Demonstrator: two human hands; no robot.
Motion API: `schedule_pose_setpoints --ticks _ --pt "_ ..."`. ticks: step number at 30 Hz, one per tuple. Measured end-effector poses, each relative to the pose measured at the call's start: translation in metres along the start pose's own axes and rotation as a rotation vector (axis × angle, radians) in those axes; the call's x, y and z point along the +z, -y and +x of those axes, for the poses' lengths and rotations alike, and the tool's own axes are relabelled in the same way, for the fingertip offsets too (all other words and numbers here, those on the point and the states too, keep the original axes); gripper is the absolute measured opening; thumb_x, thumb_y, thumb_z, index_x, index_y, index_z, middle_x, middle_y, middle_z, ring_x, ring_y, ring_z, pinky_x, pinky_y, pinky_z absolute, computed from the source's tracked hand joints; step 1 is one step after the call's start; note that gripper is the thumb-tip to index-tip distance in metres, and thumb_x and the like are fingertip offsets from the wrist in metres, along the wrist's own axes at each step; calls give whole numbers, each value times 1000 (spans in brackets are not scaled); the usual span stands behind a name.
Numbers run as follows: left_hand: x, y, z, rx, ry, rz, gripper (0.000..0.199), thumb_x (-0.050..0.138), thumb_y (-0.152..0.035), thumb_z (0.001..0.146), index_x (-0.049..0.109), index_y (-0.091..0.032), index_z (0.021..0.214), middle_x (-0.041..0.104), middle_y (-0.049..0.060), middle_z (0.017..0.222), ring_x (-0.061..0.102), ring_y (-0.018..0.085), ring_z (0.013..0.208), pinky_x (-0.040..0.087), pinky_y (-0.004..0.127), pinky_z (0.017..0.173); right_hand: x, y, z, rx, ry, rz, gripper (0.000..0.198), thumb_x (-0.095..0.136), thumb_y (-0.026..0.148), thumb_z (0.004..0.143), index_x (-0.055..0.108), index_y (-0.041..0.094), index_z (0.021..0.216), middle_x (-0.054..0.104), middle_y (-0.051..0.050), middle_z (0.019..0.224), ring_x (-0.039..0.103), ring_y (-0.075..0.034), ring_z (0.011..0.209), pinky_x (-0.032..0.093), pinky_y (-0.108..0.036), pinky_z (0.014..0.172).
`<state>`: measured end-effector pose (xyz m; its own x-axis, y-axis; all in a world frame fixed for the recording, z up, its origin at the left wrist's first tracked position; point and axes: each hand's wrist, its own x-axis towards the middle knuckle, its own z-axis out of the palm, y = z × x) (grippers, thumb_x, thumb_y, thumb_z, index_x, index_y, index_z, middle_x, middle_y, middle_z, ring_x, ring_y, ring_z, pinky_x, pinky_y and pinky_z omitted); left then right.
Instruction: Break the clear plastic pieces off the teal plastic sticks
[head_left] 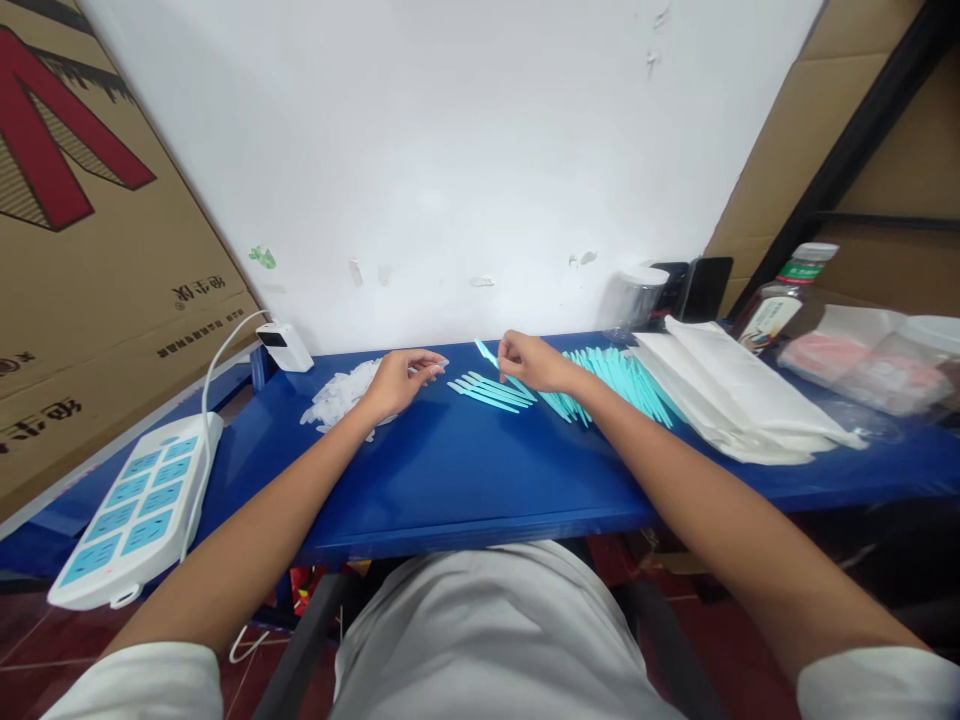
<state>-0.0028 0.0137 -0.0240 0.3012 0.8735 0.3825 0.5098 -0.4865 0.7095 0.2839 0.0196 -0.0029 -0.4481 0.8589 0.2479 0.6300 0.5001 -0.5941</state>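
My left hand (409, 380) is closed in a pinch on a small translucent cap (443, 363), whose tip pokes out past the fingers. Beside that hand lies a loose pile of similar whitish caps (337, 400), partly hidden by it. Between the fingers of my right hand (529, 360) is a slim turquoise stick that looks like an eyebrow razor (486, 352), its end pointing up and left. Below the right hand, several razors with paler ends (491, 393) lie side by side in a row. A larger heap of turquoise razors (622, 380) spreads behind my right forearm.
On the right are white paper-like bags (742, 390), a clear jar (637, 300), a dark bottle (780, 295) and a plastic package with pink contents (862, 360). A power strip (142, 510) and a white plugged-in device (285, 347) sit left. A white wall (465, 150) backs the blue table (465, 500).
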Motion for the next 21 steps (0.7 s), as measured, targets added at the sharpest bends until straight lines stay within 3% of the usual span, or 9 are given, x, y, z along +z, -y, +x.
schedule_pose_setpoints --ticks 4,9,14,16,21 --pt "-2 -4 0 1 -36 40 39 71 -50 88 80 -17 106 81 12 98 75 26 89 59 36 77 6 -1 3 -35 8 166 8 58 20 91 57 19 99 66 0 74 58 -14 63 41 -24 59" --pt "-5 -7 -1 -1 -85 105 38 72 -52 87 81 -18 102 81 11 97 76 27 90 58 37 80 2 8 -3 -45 -5 -2 24 69 41 89 67 18 84 67 -2 72 56 -14 63 37 -26 58" --pt "-5 -7 -2 31 -69 148 35 69 -51 90 81 -20 101 81 8 94 75 25 88 57 34 77 7 34 -19 -124 397 -22 44 80 62 75 73 19 78 65 -1 67 55 -14 58 35 -27 53" --pt "-5 -7 -2 37 -70 156 34 69 -51 91 82 -21 100 81 8 94 75 24 87 56 34 76 15 40 -22 -166 481 -22 42 84 59 71 74 20 83 69 -1 74 58 -14 61 37 -27 53" --pt "-6 -8 -1 9 -56 47 38 71 -53 88 82 -18 99 81 10 92 75 25 86 58 34 74 27 43 -22 -172 554 -5 18 74 36 86 72 19 80 68 0 68 56 -13 57 37 -26 53"
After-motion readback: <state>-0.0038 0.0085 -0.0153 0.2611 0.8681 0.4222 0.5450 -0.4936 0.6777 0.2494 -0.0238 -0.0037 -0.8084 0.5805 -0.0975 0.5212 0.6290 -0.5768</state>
